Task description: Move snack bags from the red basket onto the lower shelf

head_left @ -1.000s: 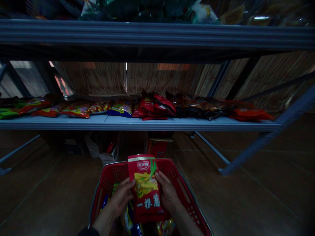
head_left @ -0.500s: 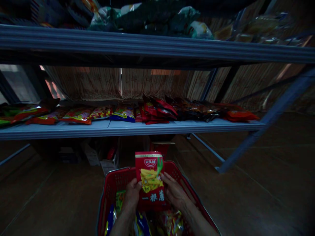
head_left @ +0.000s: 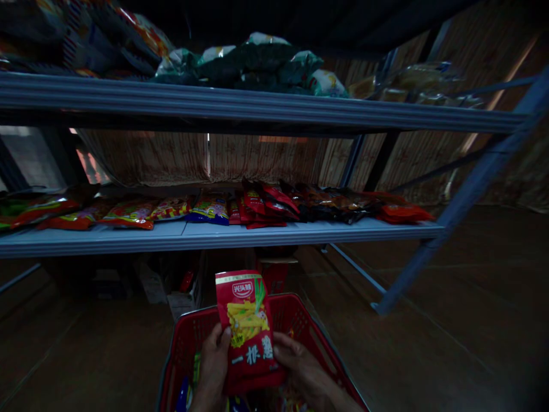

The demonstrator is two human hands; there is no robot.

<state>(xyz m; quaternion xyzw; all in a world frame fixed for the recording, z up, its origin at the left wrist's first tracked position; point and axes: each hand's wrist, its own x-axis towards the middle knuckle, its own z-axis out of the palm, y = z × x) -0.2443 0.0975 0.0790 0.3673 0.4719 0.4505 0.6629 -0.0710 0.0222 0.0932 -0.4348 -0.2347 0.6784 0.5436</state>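
A red snack bag (head_left: 249, 326) with yellow sticks and a green onion printed on its front is held above a red shopping basket (head_left: 317, 337). My left hand (head_left: 213, 357) grips its left edge, thumb on the front. On the other side, my right hand (head_left: 300, 366) pinches the lower right edge. The bag leans slightly to the left, its printed front facing me. Beneath my hands, several colourful packets, one of them a blue packet (head_left: 183, 395), lie partly hidden in the basket.
A blue metal shelf (head_left: 214, 237) ahead carries a row of snack bags, with red bags (head_left: 270, 203) near its middle. The upper shelf (head_left: 257, 109) holds green bags (head_left: 257, 63). Cartons (head_left: 182, 297) stand on the floor underneath. A slanting post (head_left: 429, 252) is at the right.
The snack bag has moved a little left and down and now tilts left; both hands moved with it. The shelves sit lower in view, showing more of the upper one.
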